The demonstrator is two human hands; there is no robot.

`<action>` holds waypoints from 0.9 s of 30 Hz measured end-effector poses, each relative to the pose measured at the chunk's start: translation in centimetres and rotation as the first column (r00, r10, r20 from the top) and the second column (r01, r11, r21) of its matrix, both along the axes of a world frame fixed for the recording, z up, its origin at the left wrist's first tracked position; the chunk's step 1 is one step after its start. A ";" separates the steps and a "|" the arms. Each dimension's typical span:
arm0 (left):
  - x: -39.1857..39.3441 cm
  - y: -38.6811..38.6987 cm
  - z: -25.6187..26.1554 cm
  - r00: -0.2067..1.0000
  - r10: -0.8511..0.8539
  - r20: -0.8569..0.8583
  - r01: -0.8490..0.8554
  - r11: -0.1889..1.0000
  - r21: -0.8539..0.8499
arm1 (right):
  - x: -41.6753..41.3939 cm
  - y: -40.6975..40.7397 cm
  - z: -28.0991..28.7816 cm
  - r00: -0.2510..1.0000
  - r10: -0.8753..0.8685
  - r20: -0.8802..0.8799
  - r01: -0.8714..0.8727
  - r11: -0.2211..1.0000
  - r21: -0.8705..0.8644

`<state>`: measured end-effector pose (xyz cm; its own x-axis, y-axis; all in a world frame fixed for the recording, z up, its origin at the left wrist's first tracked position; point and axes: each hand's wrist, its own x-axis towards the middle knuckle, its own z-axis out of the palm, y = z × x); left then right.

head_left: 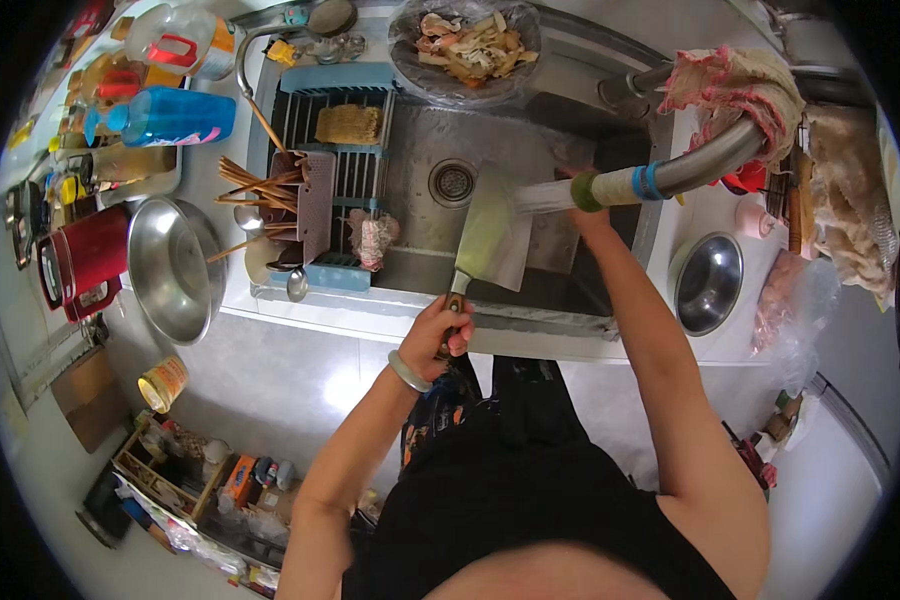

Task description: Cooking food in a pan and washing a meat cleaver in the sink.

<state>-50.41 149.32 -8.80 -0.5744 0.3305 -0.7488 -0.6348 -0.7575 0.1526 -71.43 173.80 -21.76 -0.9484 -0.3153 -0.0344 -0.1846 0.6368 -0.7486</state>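
Note:
My left hand (441, 334), with a pale bangle at the wrist, grips the dark handle of a cleaver (487, 229). The wide blade points away from me over the stainless steel sink (412, 150), right of the drain. Water runs from the faucet spout (622, 186), wrapped in cloth and bands, across to the blade. My right hand (586, 214) is just below the spout's end, partly hidden by it; its fingers are blurred and I cannot tell whether they hold anything.
A blue drying rack (339, 77) with a sponge and a chopstick holder (319, 206) fills the sink's left side. A lined bowl of peelings (405, 45) stands at the back. Steel bowls stand left (169, 270) and right (709, 283). A cloth (765, 97) hangs over the faucet.

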 end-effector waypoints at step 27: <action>-6.0 2.2 -0.1 0.467 -0.876 0.122 0.113 -0.077 -0.991 | 2.3 -1.4 7.9 0.982 -0.188 -0.035 0.188 0.982 0.006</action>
